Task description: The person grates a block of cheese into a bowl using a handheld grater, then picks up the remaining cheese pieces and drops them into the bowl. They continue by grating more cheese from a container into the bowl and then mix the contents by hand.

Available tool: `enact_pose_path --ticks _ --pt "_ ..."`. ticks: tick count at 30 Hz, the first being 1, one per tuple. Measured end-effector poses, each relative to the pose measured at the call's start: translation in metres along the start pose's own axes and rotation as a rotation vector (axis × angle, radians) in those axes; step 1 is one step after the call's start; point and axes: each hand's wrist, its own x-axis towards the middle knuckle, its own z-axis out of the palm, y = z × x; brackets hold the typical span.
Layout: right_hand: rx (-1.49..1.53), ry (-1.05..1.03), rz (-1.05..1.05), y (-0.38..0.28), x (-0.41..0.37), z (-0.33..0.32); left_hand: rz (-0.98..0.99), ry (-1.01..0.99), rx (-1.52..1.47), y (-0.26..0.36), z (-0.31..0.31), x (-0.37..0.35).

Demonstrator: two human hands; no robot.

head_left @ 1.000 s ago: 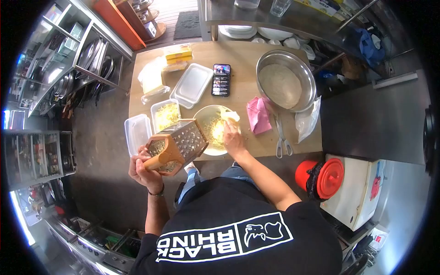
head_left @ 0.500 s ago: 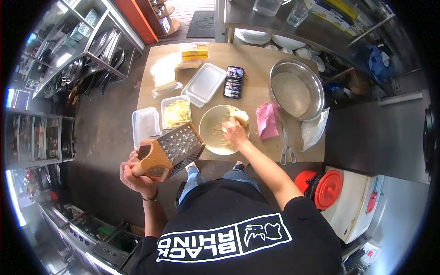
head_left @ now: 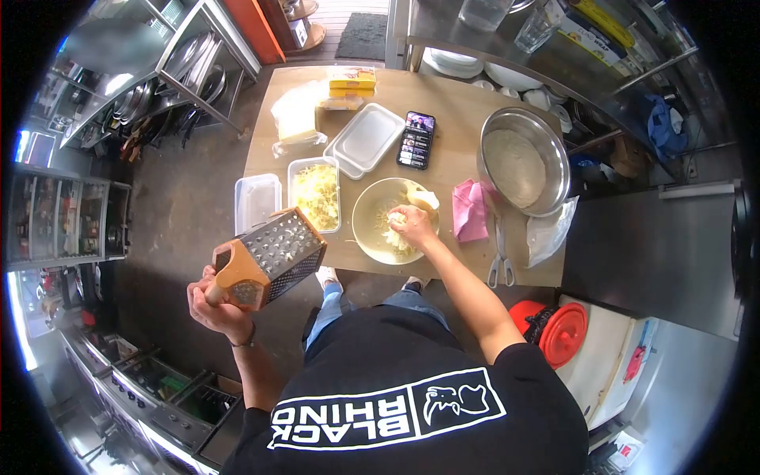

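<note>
My left hand (head_left: 222, 313) is closed round the handle of a box grater (head_left: 281, 252), which is held tilted off the table's front edge. Inside a cream bowl (head_left: 370, 247), my right hand (head_left: 416, 228) has its fingers curled on pale grated cheese (head_left: 397, 241). A chunk of cheese (head_left: 425, 200) lies at the bowl's far right side, just beyond that hand. Left of the bowl, a plastic tub (head_left: 336, 214) holds a heap of grated cheese (head_left: 317, 192). The grater's top end is close to this tub.
On the wooden table (head_left: 451, 99) are a phone (head_left: 416, 141), a lid (head_left: 372, 134), a wrapped cheese block (head_left: 298, 124), yellow boxes (head_left: 351, 79) and another clear container (head_left: 257, 202). To the right are a pink cloth (head_left: 469, 211), scissors (head_left: 501, 265) and a steel bowl of flour (head_left: 514, 170).
My left hand has drawn the grater left, away from the bowl. My right hand has gathered a clump of grated cheese in the bowl. The camera view has shifted slightly.
</note>
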Motion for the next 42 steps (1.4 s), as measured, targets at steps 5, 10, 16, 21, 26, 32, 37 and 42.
enact_pose_path --ticks 5,10,16,21,26,32,37,42 --pt "0.126 -0.115 0.231 -0.031 0.007 -0.03 -0.059 0.016 -0.079 -0.015 -0.008 -0.001" --pt "0.251 -0.111 0.023 -0.088 0.047 -0.037 0.038 0.077 0.108 0.002 -0.013 0.021" --pt "0.103 -0.25 -0.043 -0.135 0.11 0.049 -0.196 0.088 -0.201 -0.036 -0.032 -0.023" --pt "-0.011 -0.363 -0.14 -0.128 0.119 0.085 -0.22 0.07 -0.136 -0.042 -0.048 -0.03" --pt "-0.082 -0.424 -0.09 -0.14 0.138 0.079 -0.328 0.075 -0.182 -0.049 -0.055 -0.04" --pt "-0.108 -0.356 -0.084 -0.15 0.136 0.082 -0.374 0.112 -0.245 -0.049 -0.049 -0.033" --pt "-0.284 -0.457 -0.11 -0.153 0.127 0.076 -0.611 0.236 -0.492 -0.034 -0.037 -0.007" --pt "-0.197 -0.376 -0.144 -0.141 0.157 0.082 -0.611 0.229 -0.454 -0.032 -0.029 -0.008"
